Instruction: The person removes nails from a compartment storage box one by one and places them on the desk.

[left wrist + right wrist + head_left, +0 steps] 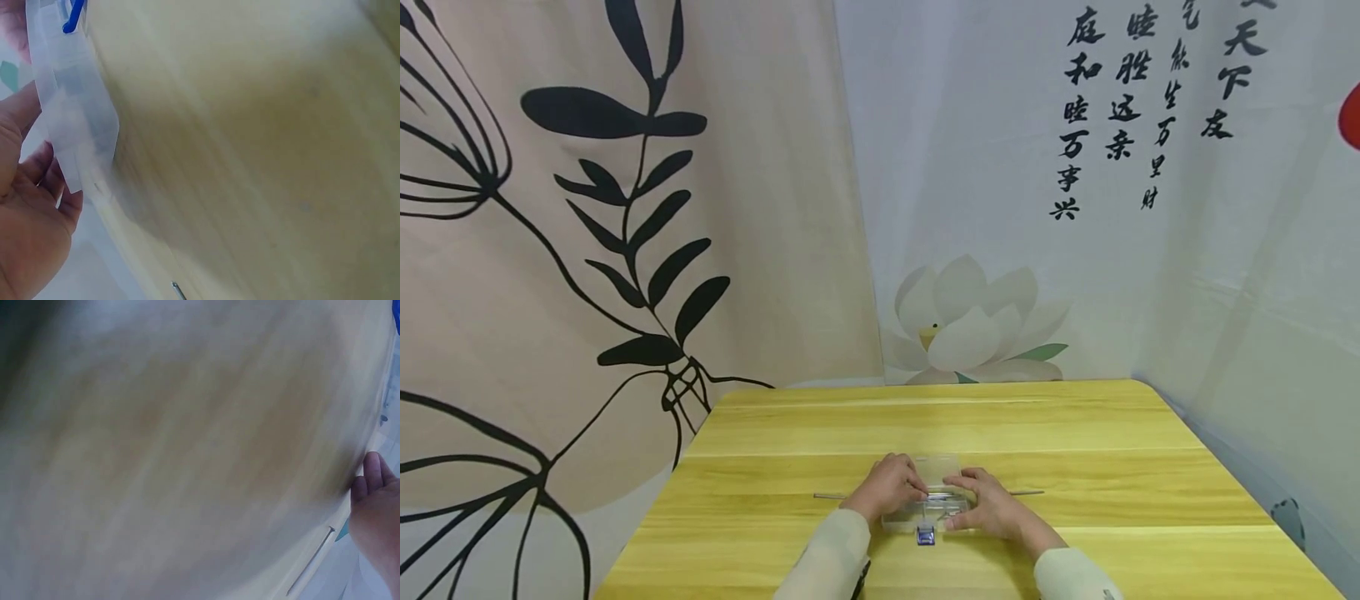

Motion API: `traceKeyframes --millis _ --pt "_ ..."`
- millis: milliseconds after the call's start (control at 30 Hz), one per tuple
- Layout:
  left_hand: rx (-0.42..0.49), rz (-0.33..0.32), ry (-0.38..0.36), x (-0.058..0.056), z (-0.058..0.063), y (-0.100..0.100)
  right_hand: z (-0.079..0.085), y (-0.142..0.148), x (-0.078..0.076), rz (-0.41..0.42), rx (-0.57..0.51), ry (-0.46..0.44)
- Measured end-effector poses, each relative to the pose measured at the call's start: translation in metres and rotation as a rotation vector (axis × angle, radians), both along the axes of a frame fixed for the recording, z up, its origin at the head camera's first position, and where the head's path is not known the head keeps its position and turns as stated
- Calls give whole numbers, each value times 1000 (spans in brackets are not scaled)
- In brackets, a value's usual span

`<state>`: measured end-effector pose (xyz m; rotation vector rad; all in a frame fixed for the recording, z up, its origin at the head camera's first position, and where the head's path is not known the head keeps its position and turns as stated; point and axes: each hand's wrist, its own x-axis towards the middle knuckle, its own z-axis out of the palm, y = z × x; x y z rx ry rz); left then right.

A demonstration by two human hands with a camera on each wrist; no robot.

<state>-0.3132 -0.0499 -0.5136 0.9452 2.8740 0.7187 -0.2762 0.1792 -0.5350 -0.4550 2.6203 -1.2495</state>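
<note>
A clear plastic case (891,523) with a blue latch (926,536) at its front lies on the table between both hands, its see-through lid (937,468) raised at the back. Thin metal pieces (946,497) show inside it. My left hand (891,486) reaches over the case's left side, bent fingertips at those pieces; whether they pinch one I cannot tell. In the left wrist view the left hand (31,231) lies along the cloudy wall of the case (75,94). My right hand (992,502) rests at the right side, fingers and thumb spread apart along it.
Thin metal rods lie on the wooden table (760,550), one rod (829,496) left of the case and another rod (1027,492) to the right. Behind the table's far edge hangs a printed cloth (790,250) with plants and writing.
</note>
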Motion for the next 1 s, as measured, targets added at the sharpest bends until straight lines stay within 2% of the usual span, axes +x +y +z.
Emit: traceKeyframes --millis 333,600,867,1000 --pt "-69 -69 12 -9 5 -2 -1 -1 0 6 1 5" --pt "-49 -65 -16 -8 3 -1 0 0 1 10 4 8" --pt "-145 -113 66 -5 7 2 -1 1 0 7 9 11" --pt "-164 -101 65 -3 8 2 -1 1 -1 6 9 7"
